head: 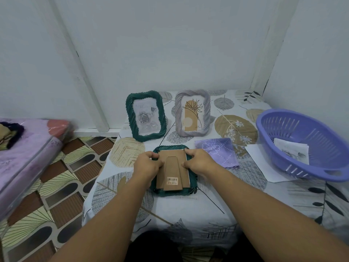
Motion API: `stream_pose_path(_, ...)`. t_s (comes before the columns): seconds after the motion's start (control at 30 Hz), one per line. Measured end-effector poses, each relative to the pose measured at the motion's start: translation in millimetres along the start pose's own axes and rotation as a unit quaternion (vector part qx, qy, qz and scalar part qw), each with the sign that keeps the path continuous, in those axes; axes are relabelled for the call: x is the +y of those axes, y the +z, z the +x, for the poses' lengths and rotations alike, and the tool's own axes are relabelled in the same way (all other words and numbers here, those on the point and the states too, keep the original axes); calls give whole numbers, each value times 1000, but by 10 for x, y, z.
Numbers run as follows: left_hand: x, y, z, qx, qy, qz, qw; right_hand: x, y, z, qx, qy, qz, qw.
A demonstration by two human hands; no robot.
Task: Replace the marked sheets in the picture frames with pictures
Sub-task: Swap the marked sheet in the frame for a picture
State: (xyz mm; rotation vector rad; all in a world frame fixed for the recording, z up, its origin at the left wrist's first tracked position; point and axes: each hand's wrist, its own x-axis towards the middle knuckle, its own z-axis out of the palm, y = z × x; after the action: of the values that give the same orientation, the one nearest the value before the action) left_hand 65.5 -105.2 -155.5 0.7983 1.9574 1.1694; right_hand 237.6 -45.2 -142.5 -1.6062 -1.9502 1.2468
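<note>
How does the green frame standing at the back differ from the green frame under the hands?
The standing frame is upright, front toward the camera; the flat frame lies face down on the table. The standing frame shows a grey rose print; the flat frame shows only its cardboard backing with a barcode sticker. Nothing touches the standing frame; the left hand and right hand hold the flat one. Both have twisted dark green rims.

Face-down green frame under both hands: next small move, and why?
Probably press the cardboard backing flat into the face-down green frame and secure it. The left hand and right hand already grip its two side edges, and its top right corner seems to sit outside the rim. Whether a picture is already inside cannot be seen.
</note>
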Motion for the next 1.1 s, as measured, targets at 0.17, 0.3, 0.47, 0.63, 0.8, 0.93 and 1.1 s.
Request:
stream_pose_path(0.17, -4, -3, -10, 1, 1, 6, 1000, 25, -17, -4, 1, -12, -8, 1000)
stream_pose_path(0.3, 20, -12, -40, -5, 7, 9, 1000, 65, 30, -78, 67, -59, -41, 995)
stream_pose_path(0.47, 65, -143, -69, -25, 3, 7, 1000, 109, 178, -295, 123, -187, -125, 967)
stream_pose_path(0.63, 126, -423, -214, -67, 100, 102, 987, 99, 187, -406, 74, -233, -193, 950)
stream_pose_path(0.8, 157, -640, -425, -157, 148, 215, 952, 57, 136, -430, 8, -205, -252, 946)
stream_pose_path(0.93, 110, -709, -499, -175, 165, 269, 933, 6, 142, -425, -8, -184, -245, 952)
stream_pose_path(1.1, 12, -756, -531, -196, 181, 310, 913, 12, 163, -411, -10, -169, -218, 961)
